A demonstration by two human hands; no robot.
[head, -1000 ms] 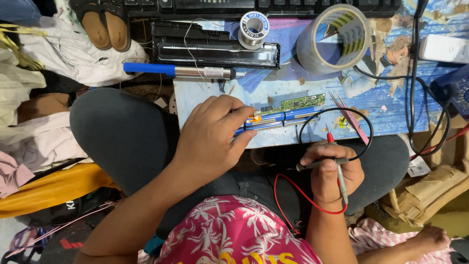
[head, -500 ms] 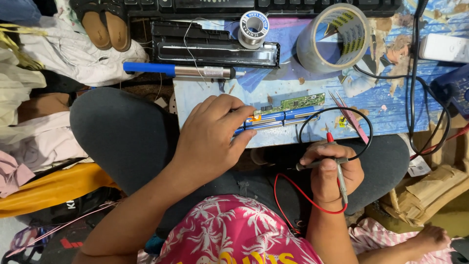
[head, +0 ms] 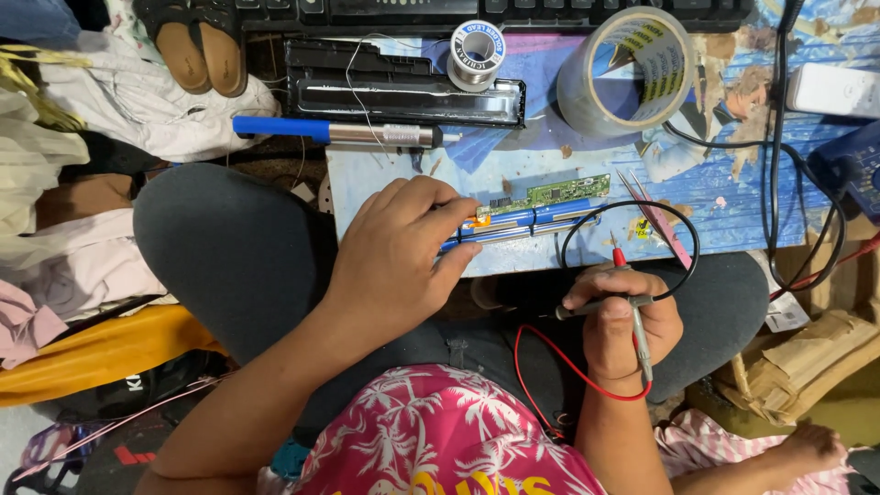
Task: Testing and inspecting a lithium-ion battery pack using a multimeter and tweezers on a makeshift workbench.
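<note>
My left hand (head: pixel 399 252) grips the left end of a row of blue battery cells (head: pixel 527 223) lying on the blue board (head: pixel 733 202) across my lap. A narrow green circuit strip (head: pixel 559 192) lies along the cells' far side. My right hand (head: pixel 623 325) rests on my right knee and holds two meter probes (head: pixel 636 316), one with a black lead and one with a red lead (head: pixel 550 367). The red probe tip points up toward the board's near edge.
A blue-handled soldering iron (head: pixel 339 133) lies above my left hand. Behind it are a black battery casing (head: pixel 403 87), a solder spool (head: pixel 478 50) and a roll of clear tape (head: pixel 628 69). Pink tweezers (head: pixel 655 220) lie right of the cells. Clothes crowd the left, cardboard the right.
</note>
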